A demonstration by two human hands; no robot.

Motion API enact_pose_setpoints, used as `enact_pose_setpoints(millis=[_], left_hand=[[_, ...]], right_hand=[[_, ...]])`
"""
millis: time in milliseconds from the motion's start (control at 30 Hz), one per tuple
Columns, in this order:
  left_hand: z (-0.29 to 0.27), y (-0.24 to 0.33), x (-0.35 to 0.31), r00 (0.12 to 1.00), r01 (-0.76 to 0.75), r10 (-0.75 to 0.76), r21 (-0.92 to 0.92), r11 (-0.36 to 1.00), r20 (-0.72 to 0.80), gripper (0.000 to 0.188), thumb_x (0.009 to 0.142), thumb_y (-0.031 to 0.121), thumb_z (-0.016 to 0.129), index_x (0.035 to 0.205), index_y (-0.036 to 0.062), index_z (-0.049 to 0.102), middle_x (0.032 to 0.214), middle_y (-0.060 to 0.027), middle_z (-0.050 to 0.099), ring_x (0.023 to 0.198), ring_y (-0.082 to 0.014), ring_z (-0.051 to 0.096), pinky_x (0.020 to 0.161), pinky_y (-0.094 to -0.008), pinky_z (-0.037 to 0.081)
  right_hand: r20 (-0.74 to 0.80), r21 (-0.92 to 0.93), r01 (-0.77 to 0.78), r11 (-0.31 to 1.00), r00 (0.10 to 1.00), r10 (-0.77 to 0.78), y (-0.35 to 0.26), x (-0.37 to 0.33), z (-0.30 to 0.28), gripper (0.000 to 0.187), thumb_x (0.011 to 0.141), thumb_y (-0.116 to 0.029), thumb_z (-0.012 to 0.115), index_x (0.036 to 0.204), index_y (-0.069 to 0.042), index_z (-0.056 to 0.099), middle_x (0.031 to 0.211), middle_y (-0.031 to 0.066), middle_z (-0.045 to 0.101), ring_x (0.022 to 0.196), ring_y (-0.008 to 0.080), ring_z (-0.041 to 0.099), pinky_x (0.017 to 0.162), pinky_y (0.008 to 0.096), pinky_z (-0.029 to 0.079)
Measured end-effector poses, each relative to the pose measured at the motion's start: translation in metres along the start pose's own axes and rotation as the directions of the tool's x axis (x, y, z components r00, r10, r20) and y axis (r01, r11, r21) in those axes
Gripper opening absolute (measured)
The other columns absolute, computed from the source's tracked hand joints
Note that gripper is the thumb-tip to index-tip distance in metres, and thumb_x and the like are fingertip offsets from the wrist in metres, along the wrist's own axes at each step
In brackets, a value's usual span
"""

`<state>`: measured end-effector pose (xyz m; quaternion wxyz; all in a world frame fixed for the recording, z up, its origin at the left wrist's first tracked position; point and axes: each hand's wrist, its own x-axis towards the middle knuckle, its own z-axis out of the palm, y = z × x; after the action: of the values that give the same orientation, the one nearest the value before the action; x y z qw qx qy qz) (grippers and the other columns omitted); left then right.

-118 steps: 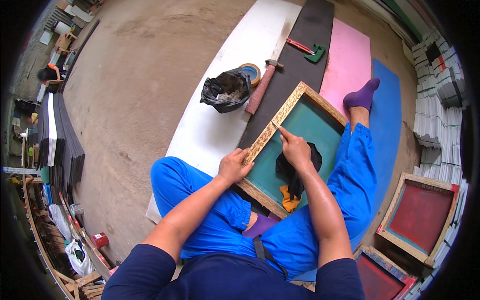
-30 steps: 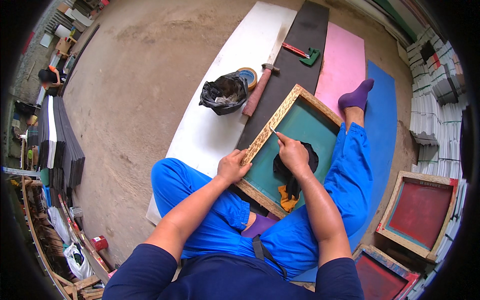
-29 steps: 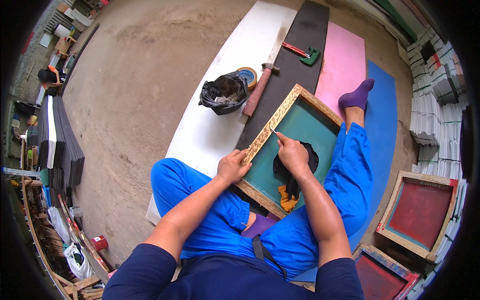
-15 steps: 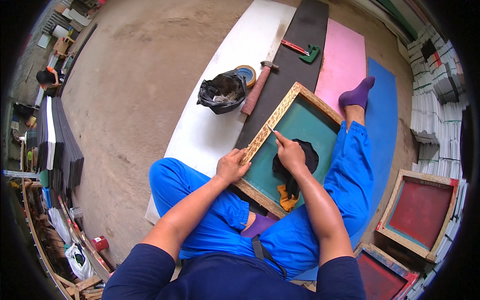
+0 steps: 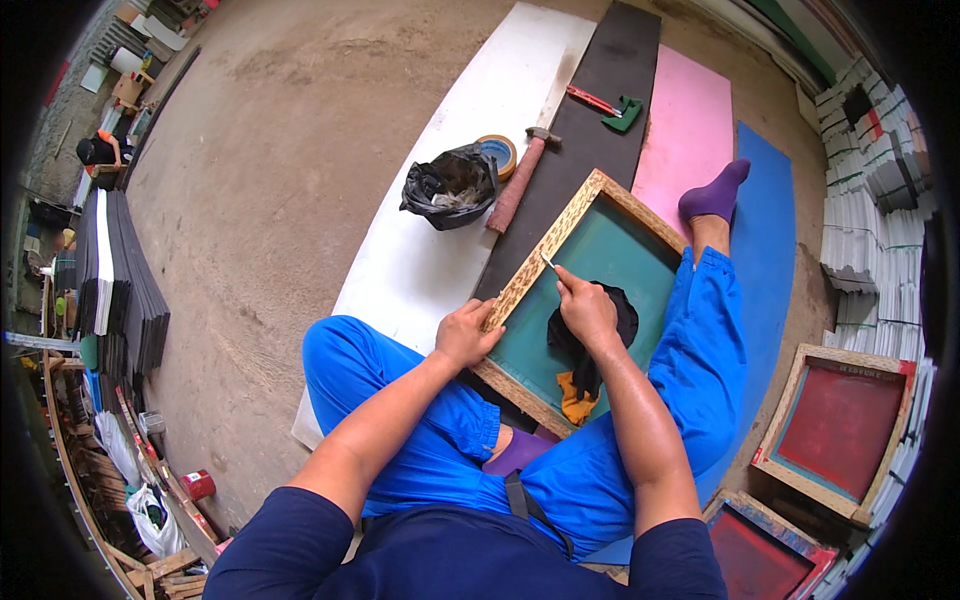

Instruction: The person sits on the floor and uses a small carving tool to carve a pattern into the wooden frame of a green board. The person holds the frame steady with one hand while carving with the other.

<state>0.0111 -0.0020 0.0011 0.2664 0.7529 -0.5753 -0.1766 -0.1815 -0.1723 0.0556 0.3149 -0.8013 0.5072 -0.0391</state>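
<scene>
Wooden frame, one, with a green panel set inside it, lies at a slant between the person's legs, above the coloured sheets. The step in hand seems to be work with a thin tool along the frame's left side. The right hand pinches that single tool between its fingers, its pale tip at the inner edge of the wood; whether it touches cannot be told. The left hand has its fingers curled over the lower part of the same side. Any further stroke would call for a firm left hold and a controlled tip, kept clear of those fingers.

One black cloth and one yellow cloth lie on the panel. Beyond the frame are one hammer, one tape roll, one black bag, one red cutter and one green object. Four sheets lie below: white, black, pink, blue. Two red-panelled frames stand farther right.
</scene>
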Motion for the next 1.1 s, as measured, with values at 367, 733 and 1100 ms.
enact_pose_setpoints(millis=[367,733,1100], left_hand=[[0.001,0.002,-0.002,1.0,0.021,-0.021,-0.007,1.0,0.018,0.055,0.087,0.035,0.078,0.133,0.0067,0.068,0.107,-0.0108,0.07,0.09,-0.0339,0.072,0.078,-0.0436,0.059],[-0.001,0.003,-0.001,1.0,0.018,-0.018,0.039,0.999,0.021,0.054,0.088,0.035,0.077,0.133,0.0064,0.068,0.107,-0.0106,0.07,0.09,-0.0337,0.072,0.078,-0.0441,0.059],[0.001,-0.004,-0.004,0.998,0.043,-0.045,0.061,0.997,0.033,0.055,0.088,0.041,0.077,0.133,0.0083,0.069,0.109,-0.0106,0.071,0.095,-0.0336,0.072,0.083,-0.0439,0.059]], right_hand=[[0.07,-0.369,-0.022,0.929,0.996,0.052,-0.028,-0.004,0.001,0.041,0.105,-0.027,0.055,0.145,-0.022,0.064,0.096,0.0265,0.076,0.087,0.0426,0.076,0.077,0.0534,0.061],[0.111,0.087,-0.093,0.992,0.99,0.083,-0.012,-0.001,-0.004,0.037,0.103,-0.027,0.062,0.139,-0.023,0.069,0.116,0.0295,0.072,0.111,0.0467,0.069,0.099,0.0493,0.056],[0.091,0.161,-0.027,0.987,0.996,0.013,0.008,0.003,0.006,0.04,0.103,-0.025,0.064,0.142,-0.018,0.068,0.12,0.0252,0.074,0.114,0.041,0.072,0.1,0.0441,0.055]])
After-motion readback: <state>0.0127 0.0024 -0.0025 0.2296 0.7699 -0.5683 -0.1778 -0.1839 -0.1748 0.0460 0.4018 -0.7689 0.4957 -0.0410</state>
